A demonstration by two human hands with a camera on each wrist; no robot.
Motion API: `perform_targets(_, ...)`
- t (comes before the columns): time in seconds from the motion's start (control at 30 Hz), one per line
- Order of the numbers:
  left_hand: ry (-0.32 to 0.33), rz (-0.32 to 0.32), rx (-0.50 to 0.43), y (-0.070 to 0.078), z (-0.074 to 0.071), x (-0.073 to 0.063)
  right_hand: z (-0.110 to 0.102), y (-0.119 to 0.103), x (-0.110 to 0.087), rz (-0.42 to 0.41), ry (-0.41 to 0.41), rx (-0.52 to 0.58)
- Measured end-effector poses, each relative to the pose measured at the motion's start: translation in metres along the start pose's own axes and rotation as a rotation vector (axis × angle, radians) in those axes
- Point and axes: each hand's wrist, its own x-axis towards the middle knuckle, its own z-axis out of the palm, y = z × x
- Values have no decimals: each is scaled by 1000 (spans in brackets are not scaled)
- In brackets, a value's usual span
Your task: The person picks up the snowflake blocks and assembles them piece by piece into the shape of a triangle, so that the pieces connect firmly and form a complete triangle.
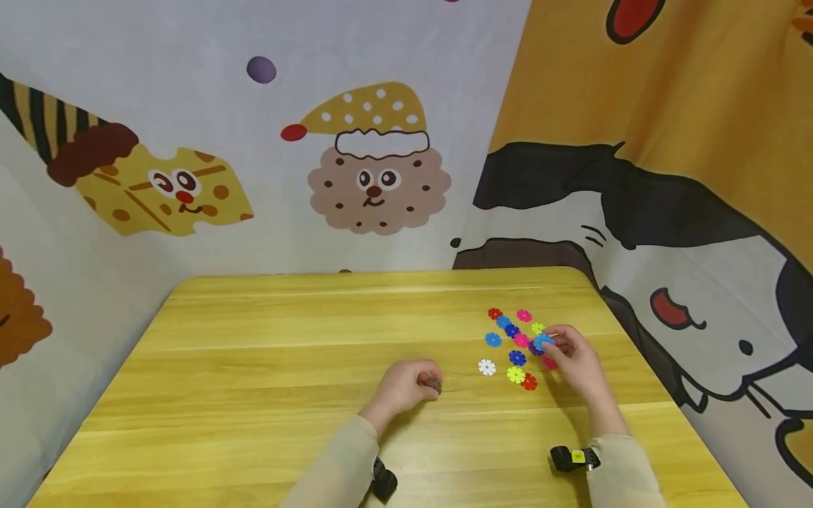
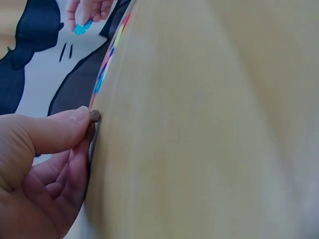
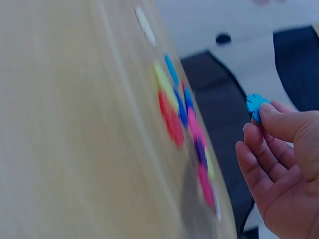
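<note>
Between the thumb and fingers of my right hand [image 1: 576, 363] is a light blue snowflake disc [image 1: 543, 342], a flat round piece with a notched rim. That hand is raised above a group of similar discs. My left hand [image 1: 403, 388] pinches a small brown notched disc [image 1: 432, 384] close to the tabletop, left of the group. In the left wrist view the brown disc [image 2: 94, 116] shows edge-on at the thumb tip, partly hidden by the fingers. The right wrist view shows the blue disc [image 3: 255, 105] held by thumb and forefinger, apart from the table.
Several loose discs lie on the right of the wooden table [image 1: 254, 367], among them a white disc [image 1: 486, 367], a yellow disc [image 1: 516, 375] and a red disc [image 1: 529, 382]. Some overlap. A cartoon-printed cloth [image 1: 375, 190] hangs behind the table and along its sides.
</note>
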Motion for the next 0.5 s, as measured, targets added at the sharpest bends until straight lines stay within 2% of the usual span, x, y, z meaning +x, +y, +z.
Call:
perform_targets(0.07, 17, -41, -56, -4, -4, -1, 10, -9, 2, -17, -25, 11)
perform_targets(0.23, 75, -173, -387, -12, -14, -4, 41, -32, 4, -41, -92, 68)
perform_targets(0.3, 101, -190, -494, -12, -18, -4, 56, -42, 3, -59, -118, 96)
perform_targets(0.37, 126, -185, -556, -12, -21, -4, 70, -53, 2, -82, -146, 129)
perform_targets(0.5, 150, -149, -624, -10, -25, -4, 98, -73, -3, -116, -203, 182)
